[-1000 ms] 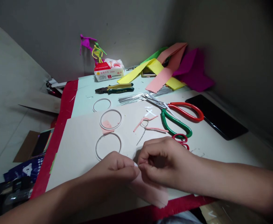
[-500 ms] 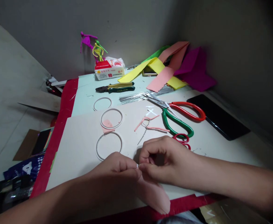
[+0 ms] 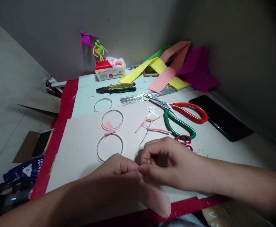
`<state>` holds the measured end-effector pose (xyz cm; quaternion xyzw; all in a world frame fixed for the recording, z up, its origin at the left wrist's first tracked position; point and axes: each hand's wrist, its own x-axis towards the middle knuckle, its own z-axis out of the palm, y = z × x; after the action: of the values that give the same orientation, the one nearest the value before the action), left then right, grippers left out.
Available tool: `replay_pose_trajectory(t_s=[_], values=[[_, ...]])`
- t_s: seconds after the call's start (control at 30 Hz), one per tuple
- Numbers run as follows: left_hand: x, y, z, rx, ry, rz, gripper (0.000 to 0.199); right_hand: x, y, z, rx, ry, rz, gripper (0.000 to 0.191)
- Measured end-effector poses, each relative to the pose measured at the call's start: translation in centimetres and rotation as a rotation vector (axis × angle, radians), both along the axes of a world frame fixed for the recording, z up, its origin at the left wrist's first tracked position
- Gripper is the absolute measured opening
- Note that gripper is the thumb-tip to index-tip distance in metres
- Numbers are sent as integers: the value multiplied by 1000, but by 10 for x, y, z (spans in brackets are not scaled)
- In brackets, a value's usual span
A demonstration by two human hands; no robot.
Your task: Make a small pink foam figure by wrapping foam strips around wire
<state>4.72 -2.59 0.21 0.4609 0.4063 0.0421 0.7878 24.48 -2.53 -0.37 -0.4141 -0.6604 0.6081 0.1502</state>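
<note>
My left hand (image 3: 122,170) is closed, its thumb and forefinger pinching a pink piece of crepe paper (image 3: 155,200) that hangs down past the table's front edge. Fingertip to fingertip with it, my right hand (image 3: 165,160) also makes a pinch. What lies between the right fingertips is too small and covered to make out. Just beyond the hands is a little figure frame of twisted wire (image 3: 148,127), partly wrapped in pink. Red-handled small scissors (image 3: 185,140) lie partly hidden behind my right hand. A white ring (image 3: 98,149) rests beyond my left hand.
Large scissors (image 3: 179,123) with red and green handles lie beside a black phone (image 3: 220,116). Farther back are pliers (image 3: 116,89), thin wires (image 3: 135,99), coloured paper strips (image 3: 162,82) and a tissue pack (image 3: 110,71) with small figures (image 3: 97,52) on top. Two more rings (image 3: 112,120) lie left.
Both hands stay almost where they were, fingertips pressed together. A white bit that showed between them is now covered. The pink paper has shifted very slightly left.
</note>
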Motion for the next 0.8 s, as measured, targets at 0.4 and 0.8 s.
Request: replay_pose_trajectory(t_s=[0.4,0.8], values=[[4,-3,3,84,129,5,40,1,-4,-5,429,-62,-23,11],[-4,-6,18,292,285,340,28,9,13,7,528,104,-411,16]])
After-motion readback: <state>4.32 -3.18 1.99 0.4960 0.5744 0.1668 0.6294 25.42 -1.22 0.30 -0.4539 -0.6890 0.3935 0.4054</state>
